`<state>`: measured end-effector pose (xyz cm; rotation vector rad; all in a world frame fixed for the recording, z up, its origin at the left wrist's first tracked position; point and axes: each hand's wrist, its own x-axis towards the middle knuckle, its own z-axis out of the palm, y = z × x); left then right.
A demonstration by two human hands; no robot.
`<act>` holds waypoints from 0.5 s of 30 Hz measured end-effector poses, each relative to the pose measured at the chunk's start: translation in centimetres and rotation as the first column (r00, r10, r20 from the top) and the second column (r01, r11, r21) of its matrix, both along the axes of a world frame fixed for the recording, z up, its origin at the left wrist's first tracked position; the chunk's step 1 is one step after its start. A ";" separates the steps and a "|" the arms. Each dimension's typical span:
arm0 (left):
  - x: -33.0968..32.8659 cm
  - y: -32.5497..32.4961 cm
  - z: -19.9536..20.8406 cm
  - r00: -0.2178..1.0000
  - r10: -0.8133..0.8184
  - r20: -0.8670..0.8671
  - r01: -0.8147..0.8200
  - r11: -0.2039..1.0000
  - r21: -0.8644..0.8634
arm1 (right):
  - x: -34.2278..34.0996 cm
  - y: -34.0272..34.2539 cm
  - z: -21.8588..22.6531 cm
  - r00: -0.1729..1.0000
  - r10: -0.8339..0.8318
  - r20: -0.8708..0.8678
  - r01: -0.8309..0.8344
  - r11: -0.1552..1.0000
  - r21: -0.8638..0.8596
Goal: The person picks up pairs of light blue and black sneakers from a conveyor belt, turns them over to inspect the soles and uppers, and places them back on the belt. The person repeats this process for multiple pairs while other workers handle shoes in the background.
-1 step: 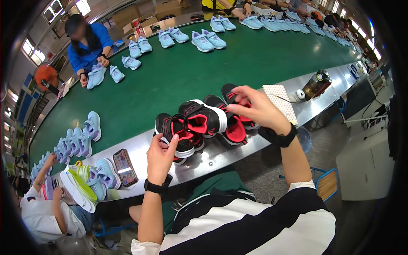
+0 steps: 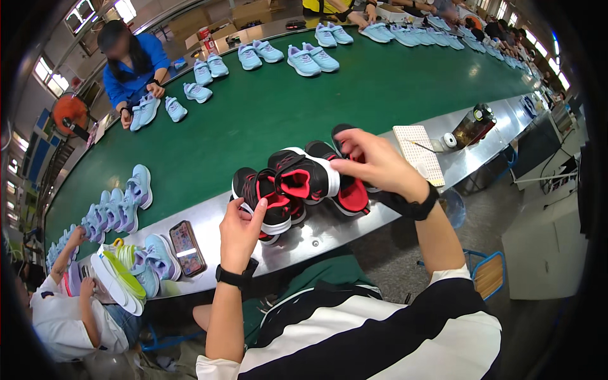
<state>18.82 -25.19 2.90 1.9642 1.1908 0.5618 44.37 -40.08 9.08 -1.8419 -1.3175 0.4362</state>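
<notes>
Black sneakers with red lining and white soles lie piled in front of me. My left hand (image 2: 240,231) grips the nearest left sneaker (image 2: 246,183) at its near end, thumb on one side and fingers on the other. Across the middle of the pile a sneaker (image 2: 295,178) lies tilted, its red opening facing me. My right hand (image 2: 379,166) is over the right end of the pile, fingers apart, thumb beside that sneaker's white sole. It partly hides the sneakers below it, including a red-lined one (image 2: 352,195).
A phone (image 2: 187,248) lies on the metal edge (image 2: 310,243), left of the pile, beside light-blue sneakers and insoles (image 2: 114,285). A dotted sheet (image 2: 418,152) and a dark bottle (image 2: 475,125) are at right. Co-workers handle pale-blue shoes around the green belt (image 2: 253,114).
My right hand has shifted slightly left and down, closer to the tilted sneaker's sole, and covers more of the right-hand sneaker. My left hand keeps its place.
</notes>
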 end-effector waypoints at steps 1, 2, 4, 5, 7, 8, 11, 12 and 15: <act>0.1 0.2 0.0 0.999 0.020 -0.031 -0.021 1.000 -0.023 | -0.7 0.9 -0.1 0.991 0.096 0.090 -0.100 0.994 0.046; 0.2 0.4 0.1 0.999 0.001 -0.036 -0.002 1.000 -0.013 | -1.7 2.2 -0.4 0.961 0.095 0.258 -0.113 0.992 0.058; 0.2 0.8 0.1 0.998 -0.018 -0.068 0.018 1.000 0.000 | -3.4 4.9 -0.9 0.869 0.099 0.484 -0.067 0.994 -0.083; 0.0 1.0 0.0 0.997 -0.022 -0.071 0.022 1.000 0.011 | -3.5 6.2 -0.9 0.845 0.157 0.512 -0.058 0.977 -0.203; -1.0 1.3 -0.3 0.999 -0.050 0.006 0.050 0.992 -0.114 | -3.1 8.0 -0.5 0.833 0.219 0.507 -0.038 0.939 -0.343; -1.6 1.2 -0.7 0.992 -0.032 0.123 0.056 0.978 -0.201 | -3.1 8.1 -0.4 0.808 0.208 0.551 -0.038 0.952 -0.304; -3.7 1.3 -2.1 0.915 0.059 0.399 0.121 0.904 -0.410 | -2.4 7.0 -0.1 0.873 0.210 0.440 -0.113 0.965 -0.237; -4.5 1.5 -2.6 0.885 0.062 0.461 0.159 0.891 -0.425 | -2.5 6.1 -0.1 0.931 0.174 0.320 -0.139 0.982 -0.131; -6.5 1.2 -3.9 0.788 0.143 0.599 0.216 0.847 -0.486 | -4.1 3.5 -1.2 0.959 0.161 -0.232 -0.185 0.979 -0.085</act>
